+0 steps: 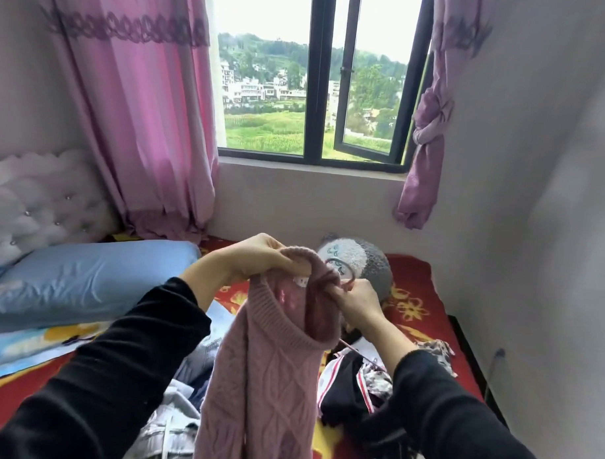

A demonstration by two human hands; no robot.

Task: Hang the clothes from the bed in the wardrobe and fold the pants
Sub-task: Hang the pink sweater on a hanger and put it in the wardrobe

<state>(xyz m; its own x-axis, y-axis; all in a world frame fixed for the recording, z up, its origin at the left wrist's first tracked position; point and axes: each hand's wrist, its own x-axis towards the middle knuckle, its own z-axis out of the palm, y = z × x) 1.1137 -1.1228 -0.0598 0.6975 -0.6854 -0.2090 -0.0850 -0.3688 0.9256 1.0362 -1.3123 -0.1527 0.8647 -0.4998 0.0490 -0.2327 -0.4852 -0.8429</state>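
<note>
Bedroom with a red bed (416,278); at 12 o'clock the left hand (259,258) and right hand (357,303) grip a pink sweater (265,365) by its collar, the right also pinching a hanger (351,271). Clothes (343,385) heaped at 5 o'clock look unsorted, so probably early on.

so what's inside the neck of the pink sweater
A hanger: its hook pokes out of the sweater collar at the right hand. Most of the rest is hidden by the knit.
</note>
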